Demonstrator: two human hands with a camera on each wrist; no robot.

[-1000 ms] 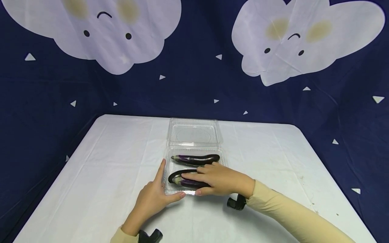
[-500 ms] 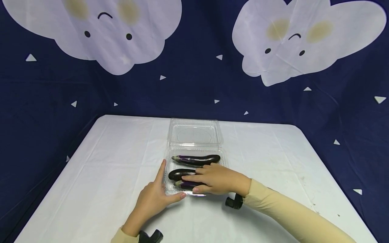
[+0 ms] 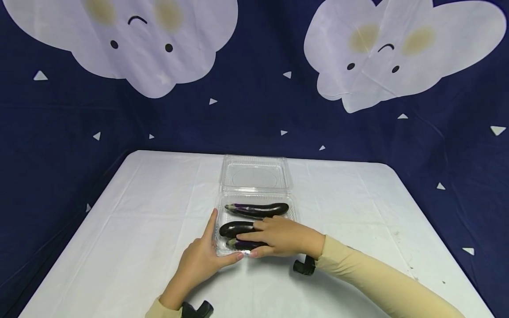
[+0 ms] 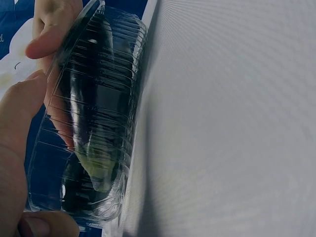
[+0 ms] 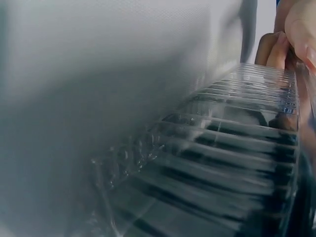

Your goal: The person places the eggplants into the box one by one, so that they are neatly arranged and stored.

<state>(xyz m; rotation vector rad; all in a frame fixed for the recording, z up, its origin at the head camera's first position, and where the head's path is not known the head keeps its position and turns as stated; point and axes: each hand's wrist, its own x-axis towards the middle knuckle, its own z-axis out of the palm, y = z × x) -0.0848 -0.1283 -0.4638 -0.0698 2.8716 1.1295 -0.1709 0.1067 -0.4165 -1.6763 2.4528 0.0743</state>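
Observation:
In the head view, a clear plastic clamshell container (image 3: 234,218) lies open on the table, with three dark purple eggplants in its base. The rear eggplant (image 3: 258,210) lies apart from the other two. My right hand (image 3: 284,237) covers the right ends of the middle eggplant (image 3: 236,229) and the front eggplant (image 3: 246,244). Its index finger lies along the groove between them and its thumb is at the front rim, gripping the front one. My left hand (image 3: 197,258) holds the container's front left corner; the left wrist view shows its thumb (image 4: 24,106) near the ribbed wall.
The container's lid (image 3: 254,176) lies folded back towards the far edge of the white-covered table (image 3: 139,212). Behind hangs a dark blue cloth (image 3: 246,115) with white clouds. Black camera mounts (image 3: 304,266) sit at both wrists.
The front eggplant has shifted towards the front wall and sits lower, showing more of the middle one. My right hand has slid slightly left with it. The left hand stays put.

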